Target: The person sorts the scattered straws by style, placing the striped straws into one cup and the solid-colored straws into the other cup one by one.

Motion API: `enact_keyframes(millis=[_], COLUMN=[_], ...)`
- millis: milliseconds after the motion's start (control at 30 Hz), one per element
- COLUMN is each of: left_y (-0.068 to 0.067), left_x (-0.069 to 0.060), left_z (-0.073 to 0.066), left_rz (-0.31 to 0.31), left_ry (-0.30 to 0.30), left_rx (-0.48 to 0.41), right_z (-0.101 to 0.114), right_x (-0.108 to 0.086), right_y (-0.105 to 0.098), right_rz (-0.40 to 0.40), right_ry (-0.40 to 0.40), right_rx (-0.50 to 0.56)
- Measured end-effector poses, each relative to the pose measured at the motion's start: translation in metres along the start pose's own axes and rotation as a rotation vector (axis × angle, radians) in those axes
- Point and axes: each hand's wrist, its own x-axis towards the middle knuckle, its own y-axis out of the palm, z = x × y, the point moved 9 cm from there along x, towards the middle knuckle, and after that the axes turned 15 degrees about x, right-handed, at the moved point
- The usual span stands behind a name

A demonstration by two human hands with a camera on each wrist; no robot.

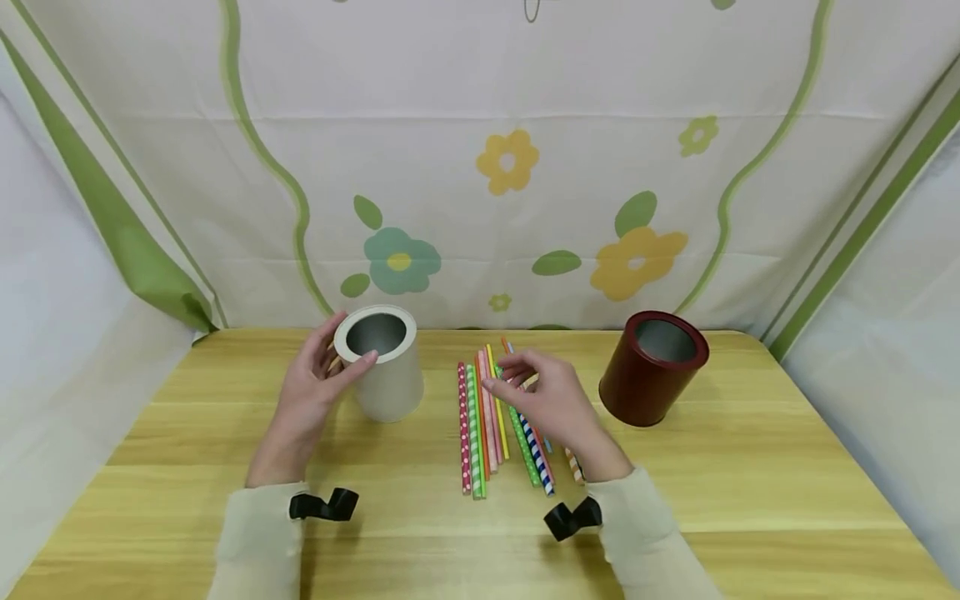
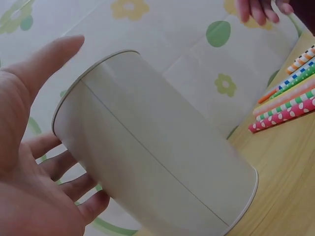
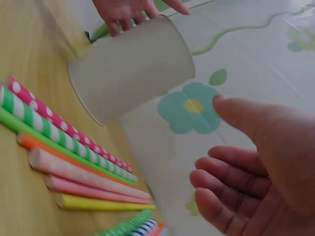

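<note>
Before me, an open-topped white can [image 1: 393, 387] stands upright, with plain, striped and dotted straws [image 1: 488, 421] lying loosely alongside to its right.

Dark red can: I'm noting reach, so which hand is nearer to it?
Right. The right hand hovers over the straws, to the left of the dark red can; the left hand is farther left, at the white can.

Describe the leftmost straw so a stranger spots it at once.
On the wooden table, the straws lie between the white can and the dark red can. Nearest the white can is the hot-pink straw; unlike the green-striped straw beside it, it has white dots.
</note>
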Motion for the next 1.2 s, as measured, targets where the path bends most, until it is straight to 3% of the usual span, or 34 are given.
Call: enact_keyframes(millis=[267, 467, 633, 833, 1200], left_y=[0.001, 0.002, -0.001, -0.005, 0.004], left_x=[0.001, 0.005, 0.003, -0.001, -0.001], left_z=[0.003, 0.005, 0.007, 0.008, 0.008], left_rz=[-0.007, -0.016, -0.021, -0.004, 0.018], left_ry=[0.008, 0.011, -0.007, -0.038, -0.032], left_rx=[0.019, 0.028, 0.02, 0.065, 0.082], right_z=[-0.02, -0.031, -0.035, -0.034, -0.039], right_x=[0.014, 0.019, 0.02, 0.019, 0.019], right_y=[0.045, 0.055, 0.063, 0.07, 0.067], right_rz=[0.019, -0.076, -0.115, -0.145, -0.191], right_ry=[0.116, 0.233, 0.279, 0.258, 0.215], right_rx=[-0.041, -0.07, -0.103, -0.147, -0.242])
